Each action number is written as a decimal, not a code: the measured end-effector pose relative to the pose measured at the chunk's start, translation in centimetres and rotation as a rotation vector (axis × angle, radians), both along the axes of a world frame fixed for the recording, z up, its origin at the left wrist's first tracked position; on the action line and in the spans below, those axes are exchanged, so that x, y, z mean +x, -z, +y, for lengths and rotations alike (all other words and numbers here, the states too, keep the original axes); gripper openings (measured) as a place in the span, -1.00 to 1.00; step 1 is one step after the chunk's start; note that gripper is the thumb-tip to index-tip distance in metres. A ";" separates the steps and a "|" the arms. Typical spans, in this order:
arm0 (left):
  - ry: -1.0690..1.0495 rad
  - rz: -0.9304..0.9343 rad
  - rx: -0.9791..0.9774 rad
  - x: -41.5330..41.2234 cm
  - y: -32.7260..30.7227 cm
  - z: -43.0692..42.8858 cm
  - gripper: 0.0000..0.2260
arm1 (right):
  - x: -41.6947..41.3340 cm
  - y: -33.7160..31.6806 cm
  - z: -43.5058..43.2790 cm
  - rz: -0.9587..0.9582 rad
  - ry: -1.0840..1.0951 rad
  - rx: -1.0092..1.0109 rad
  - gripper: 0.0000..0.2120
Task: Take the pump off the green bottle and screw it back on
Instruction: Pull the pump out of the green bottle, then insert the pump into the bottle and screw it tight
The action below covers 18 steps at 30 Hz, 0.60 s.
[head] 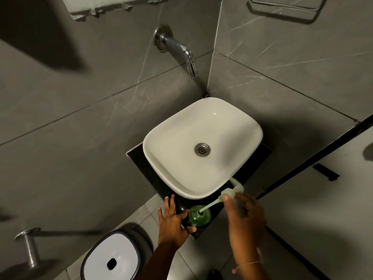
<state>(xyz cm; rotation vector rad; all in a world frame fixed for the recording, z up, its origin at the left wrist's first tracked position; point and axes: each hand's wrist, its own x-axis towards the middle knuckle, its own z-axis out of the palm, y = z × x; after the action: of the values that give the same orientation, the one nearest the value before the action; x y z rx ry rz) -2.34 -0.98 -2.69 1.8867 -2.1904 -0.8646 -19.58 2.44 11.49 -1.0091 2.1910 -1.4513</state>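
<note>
The green bottle stands on the black counter just in front of the white sink. My left hand steadies it from the left, thumb and a finger against its side, the other fingers spread. My right hand holds the white pump by its collar, lifted up and to the right of the bottle. The pump's pale green dip tube slants down from my fingers, and its tip is still inside the bottle's open neck.
A chrome tap juts from the grey tiled wall above the sink. A white-lidded bin stands on the floor at lower left, beside a metal holder. A dark-framed partition runs along the right.
</note>
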 end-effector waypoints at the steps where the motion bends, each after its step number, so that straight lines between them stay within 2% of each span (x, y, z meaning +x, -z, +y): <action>1: 0.003 -0.007 0.000 0.0 0.0 0.0 -0.48 | 0.5 0.1 0.0 0.030 -0.032 -0.006 -0.84; 6: 0.005 -0.020 0.014 0.1 0.1 0.2 -0.46 | 1.4 2.8 0.7 0.204 -0.118 -0.038 -0.78; 9: 0.010 -0.027 0.013 0.1 0.0 0.2 -0.47 | 1.4 4.4 1.4 0.227 -0.189 -0.017 -0.75; 12: 0.005 -0.025 0.009 0.1 0.1 0.1 -0.48 | 1.9 5.8 1.8 0.276 -0.231 0.050 -0.66; 15: 0.003 -0.024 0.007 0.2 0.1 0.2 -0.47 | 2.5 7.0 1.8 0.293 -0.275 0.143 -0.67; 18: 0.007 -0.034 0.009 0.1 0.0 0.2 -0.47 | 2.4 7.8 1.9 0.309 -0.317 0.230 -0.60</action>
<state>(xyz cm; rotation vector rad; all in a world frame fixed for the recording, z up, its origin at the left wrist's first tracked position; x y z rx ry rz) -2.25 -0.83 -2.74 1.9123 -2.2177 -0.8521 -17.17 4.31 3.70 -1.4923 2.2037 -0.9321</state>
